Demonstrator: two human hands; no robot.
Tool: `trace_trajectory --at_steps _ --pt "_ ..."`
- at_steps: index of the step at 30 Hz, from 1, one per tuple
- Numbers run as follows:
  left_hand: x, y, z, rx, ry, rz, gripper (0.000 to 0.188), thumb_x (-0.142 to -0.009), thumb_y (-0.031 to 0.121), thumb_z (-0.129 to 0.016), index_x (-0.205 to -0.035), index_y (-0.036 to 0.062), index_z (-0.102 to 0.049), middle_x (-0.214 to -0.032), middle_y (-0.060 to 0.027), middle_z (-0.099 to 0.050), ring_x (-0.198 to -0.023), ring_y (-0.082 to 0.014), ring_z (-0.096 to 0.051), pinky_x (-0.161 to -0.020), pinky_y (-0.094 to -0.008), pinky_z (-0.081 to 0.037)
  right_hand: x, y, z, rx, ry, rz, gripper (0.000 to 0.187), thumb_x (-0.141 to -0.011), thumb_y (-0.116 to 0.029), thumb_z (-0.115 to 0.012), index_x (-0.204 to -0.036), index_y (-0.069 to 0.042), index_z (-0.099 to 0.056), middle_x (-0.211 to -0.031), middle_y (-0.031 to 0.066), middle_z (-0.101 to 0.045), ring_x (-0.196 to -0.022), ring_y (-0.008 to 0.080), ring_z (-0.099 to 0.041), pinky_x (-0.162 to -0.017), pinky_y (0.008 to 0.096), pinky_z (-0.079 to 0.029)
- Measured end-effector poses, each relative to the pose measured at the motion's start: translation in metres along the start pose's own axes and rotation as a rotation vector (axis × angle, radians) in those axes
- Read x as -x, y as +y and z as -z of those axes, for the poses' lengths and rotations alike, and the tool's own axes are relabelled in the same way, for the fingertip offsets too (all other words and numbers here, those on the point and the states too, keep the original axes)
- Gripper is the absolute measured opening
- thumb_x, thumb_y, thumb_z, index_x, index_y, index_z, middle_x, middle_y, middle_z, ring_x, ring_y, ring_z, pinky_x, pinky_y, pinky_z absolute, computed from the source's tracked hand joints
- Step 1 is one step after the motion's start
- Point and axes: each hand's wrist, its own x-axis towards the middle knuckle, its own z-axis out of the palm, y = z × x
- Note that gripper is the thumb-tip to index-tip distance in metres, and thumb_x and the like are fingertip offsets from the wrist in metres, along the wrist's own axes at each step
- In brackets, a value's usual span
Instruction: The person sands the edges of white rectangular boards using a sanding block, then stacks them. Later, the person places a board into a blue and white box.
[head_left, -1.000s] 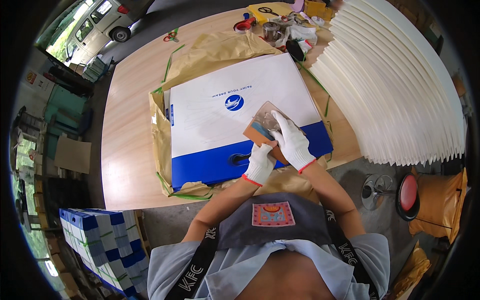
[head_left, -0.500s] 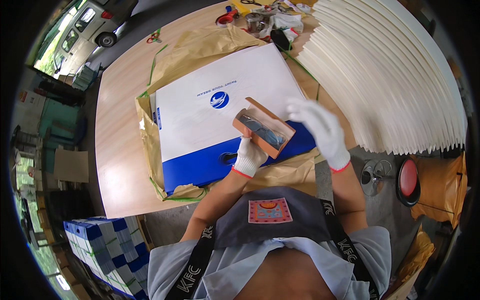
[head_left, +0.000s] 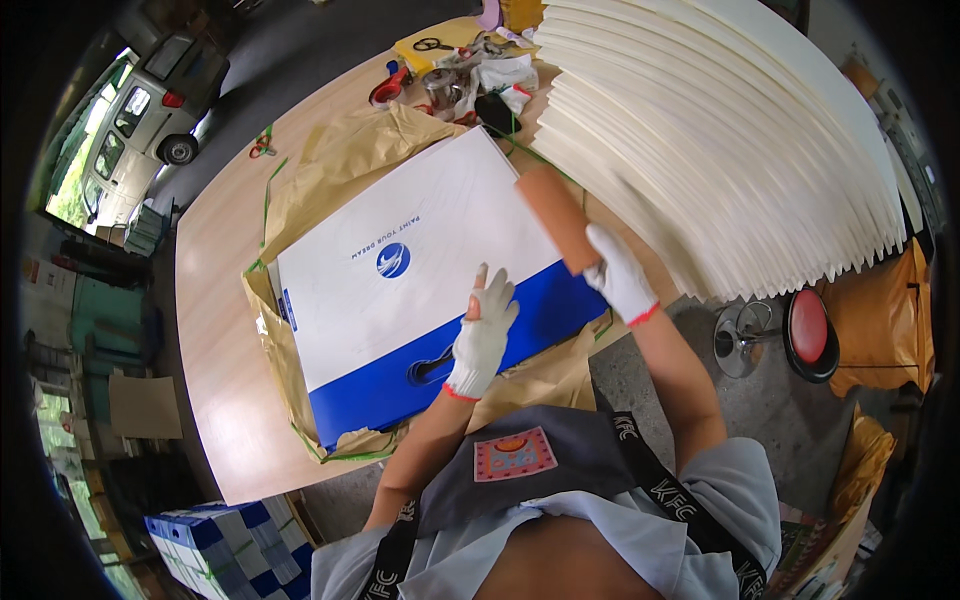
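My right hand (head_left: 620, 275), in a white knit glove with a red cuff edge, grips the lower end of a small brown cardboard box (head_left: 555, 215). The box is tilted and slightly blurred, its plain outer side up; what is inside is hidden. Nothing is in my left hand (head_left: 482, 332), also gloved, its fingers apart and a bare fingertip showing. It hovers over the blue band of a large flat white-and-blue carton (head_left: 370, 315), next to the oval handle hole. The carton lies on opened brown wrapping paper (head_left: 345, 165) on the wooden table.
A fanned stack of white sheets (head_left: 700, 150) covers the right of the table. Scissors (head_left: 262, 148), a red tape dispenser (head_left: 388, 88) and a glass mug (head_left: 440, 88) lie at the far side. A stool (head_left: 808, 325) stands at right; strapped carton bundles (head_left: 225, 545) sit lower left.
The brown box has passed from my left hand to my right and moved right; its open side no longer shows. My left hand is now empty. The whole view has shifted.
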Motion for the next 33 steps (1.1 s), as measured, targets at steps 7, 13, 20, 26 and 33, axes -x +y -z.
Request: trace_trajectory --at_steps 7,13,20,26,33 --pt "0.016 -0.007 0.009 -0.197 -0.065 0.190 0.076 -0.098 0.052 -0.044 -0.153 0.0066 -0.017 -0.156 -0.0210 -0.024 -0.142 -0.0363 -0.028 -0.115 -0.0461 -0.023 -0.111 0.026 0.077 0.296 0.234 -0.060 0.069 -0.085 -0.036 -0.073 -0.139 -0.002 -0.047 -0.119 0.0067 -0.060 -0.074 0.0140 -0.059 -0.062 0.0266 -0.050" --pt "0.013 -0.023 0.015 -0.216 -0.004 0.231 0.062 -0.101 0.040 -0.046 -0.147 0.0037 -0.028 -0.149 -0.0202 -0.037 -0.134 -0.0330 -0.042 -0.109 -0.0414 -0.035 -0.052 0.020 0.098 0.484 0.085 0.021 0.058 -0.090 -0.041 -0.066 -0.130 0.000 -0.056 -0.114 0.0108 -0.066 -0.088 0.0154 -0.065 -0.078 0.0274 -0.053" --pt "0.000 -0.029 0.007 -0.385 0.058 0.239 0.056 -0.103 0.039 -0.042 -0.141 -0.0016 -0.038 -0.136 -0.0245 -0.051 -0.118 -0.0339 -0.056 -0.099 -0.0411 -0.045 0.147 -0.052 0.260 0.323 0.047 -0.699 0.024 -0.092 -0.025 -0.059 -0.102 -0.007 -0.070 -0.088 0.0052 -0.070 -0.073 0.0167 -0.066 -0.061 0.0306 -0.053" --pt "-0.017 -0.022 0.022 -1.113 0.017 -0.061 0.039 -0.101 0.016 -0.045 -0.133 -0.0059 -0.047 -0.130 -0.0206 -0.056 -0.112 -0.0281 -0.058 -0.098 -0.0377 -0.045 0.098 -0.113 0.398 0.083 0.830 0.114 0.036 -0.094 -0.030 -0.054 -0.123 -0.009 -0.061 -0.105 0.0024 -0.068 -0.103 0.0149 -0.060 -0.085 0.0299 -0.047" --pt "-0.015 -0.024 0.024 -2.046 -0.184 -0.420 0.048 -0.082 0.005 -0.056 -0.130 -0.0009 -0.051 -0.136 -0.0224 -0.050 -0.124 -0.0438 -0.045 -0.107 -0.0498 -0.034 0.051 -0.140 0.484 0.809 1.379 0.158 0.036 -0.094 -0.029 -0.053 -0.123 -0.010 -0.061 -0.108 0.0026 -0.067 -0.106 0.0151 -0.059 -0.087 0.0304 -0.046"
